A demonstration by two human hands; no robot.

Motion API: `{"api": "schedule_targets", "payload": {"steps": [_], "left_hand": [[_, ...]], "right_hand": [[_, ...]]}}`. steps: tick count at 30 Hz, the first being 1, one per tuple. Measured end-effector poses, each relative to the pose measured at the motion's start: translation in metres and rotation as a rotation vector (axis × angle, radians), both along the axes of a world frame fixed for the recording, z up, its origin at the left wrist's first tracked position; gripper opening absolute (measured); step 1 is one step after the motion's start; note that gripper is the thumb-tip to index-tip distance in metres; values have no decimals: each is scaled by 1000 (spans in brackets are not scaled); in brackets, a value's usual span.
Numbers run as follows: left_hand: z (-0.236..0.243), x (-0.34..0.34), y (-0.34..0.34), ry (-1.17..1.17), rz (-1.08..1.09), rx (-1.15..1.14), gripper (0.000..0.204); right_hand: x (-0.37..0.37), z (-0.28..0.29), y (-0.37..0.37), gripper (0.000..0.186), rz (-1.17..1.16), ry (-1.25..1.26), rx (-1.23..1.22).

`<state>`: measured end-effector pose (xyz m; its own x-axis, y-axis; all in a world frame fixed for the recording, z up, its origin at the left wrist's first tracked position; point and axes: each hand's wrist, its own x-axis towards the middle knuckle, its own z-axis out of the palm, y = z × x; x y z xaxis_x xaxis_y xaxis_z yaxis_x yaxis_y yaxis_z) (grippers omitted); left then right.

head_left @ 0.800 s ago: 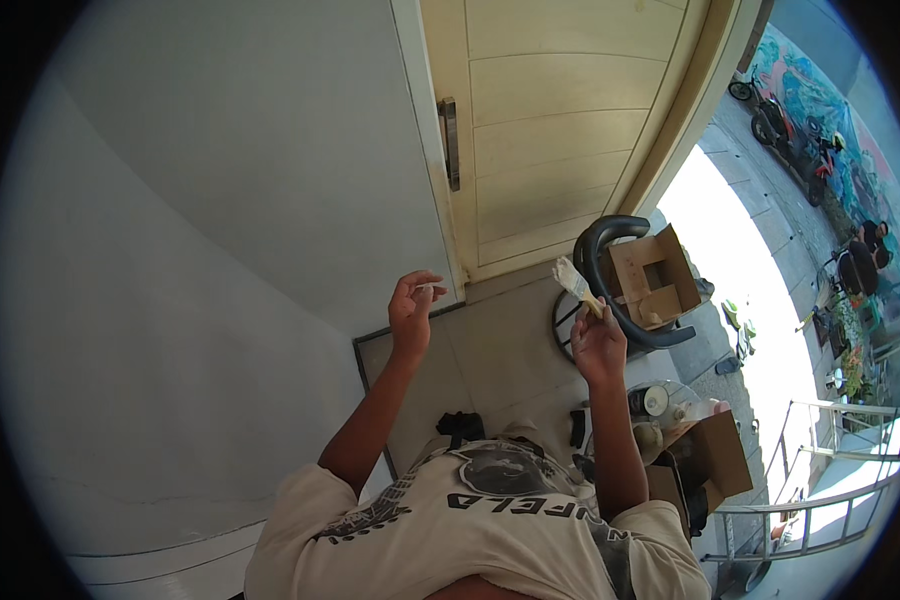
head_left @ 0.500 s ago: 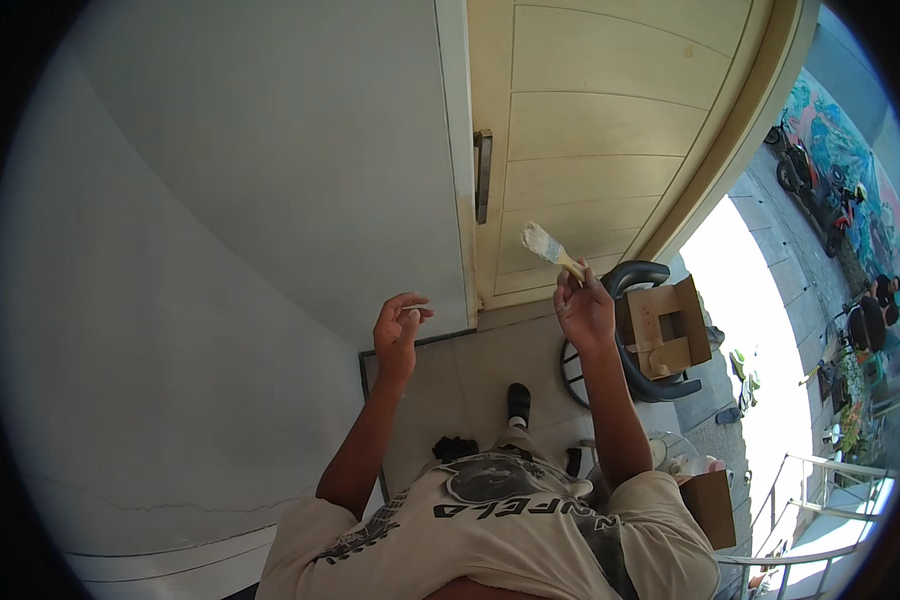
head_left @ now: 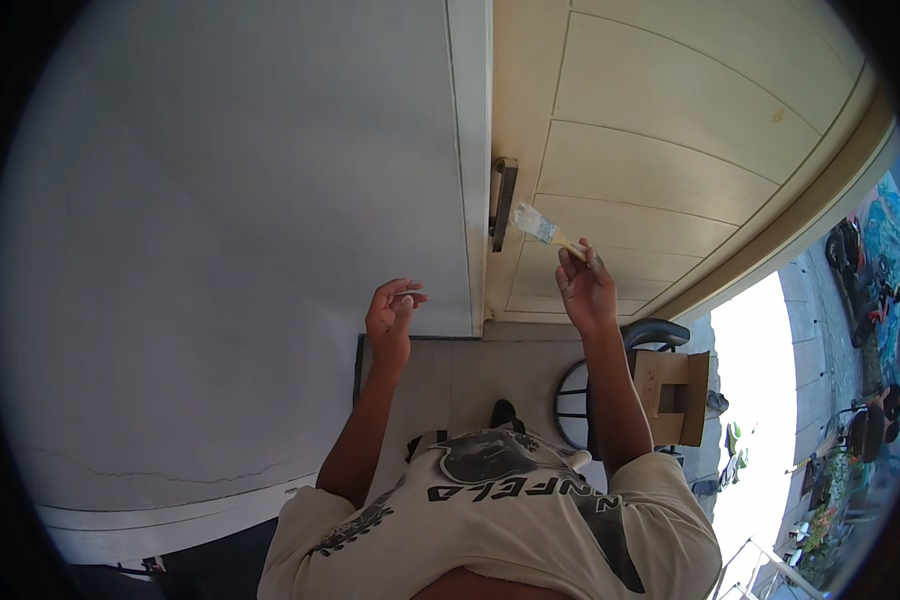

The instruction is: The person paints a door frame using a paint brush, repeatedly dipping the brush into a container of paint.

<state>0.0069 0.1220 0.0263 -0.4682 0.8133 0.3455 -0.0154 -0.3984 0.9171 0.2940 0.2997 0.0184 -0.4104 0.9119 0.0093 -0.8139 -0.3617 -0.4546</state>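
R hand [head_left: 587,290] lightly grips paintbrush [head_left: 545,229], pale bristles [head_left: 525,217] nr door handle [head_left: 506,205], gap unclear. L hand [head_left: 390,318] half-curled; can't tell if holding anything. Risk: light grip poss. lets paintbrush twist, bristles smear cream door [head_left: 660,160].

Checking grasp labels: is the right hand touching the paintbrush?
Touching: the head view shows the right hand gripping the paintbrush by its handle.

Daylight enters from the right of the door [head_left: 660,150]; the pavement [head_left: 760,380] there is overexposed to white. The wall [head_left: 270,180] left of the door is dim, softly shaded. Fisheye distortion bows the door frame [head_left: 838,185]. The motorcycle [head_left: 843,255] right of the door appears indistinct. Black vignetting borders the field.
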Motion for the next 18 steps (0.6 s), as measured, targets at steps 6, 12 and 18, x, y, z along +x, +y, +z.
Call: {"api": "schedule_targets", "payload": {"steps": [6,12,18], "left_hand": [[-15,15,17,-19,80,-2,24],[10,17,43,23,19,30,24],[60,-25,55,168,-51,132,25]], "right_hand": [[11,-3,21,29,-6,-136,56],[5,62,60,26,25,-140,200],[-17,172,104,24,8,-138,375]]}}
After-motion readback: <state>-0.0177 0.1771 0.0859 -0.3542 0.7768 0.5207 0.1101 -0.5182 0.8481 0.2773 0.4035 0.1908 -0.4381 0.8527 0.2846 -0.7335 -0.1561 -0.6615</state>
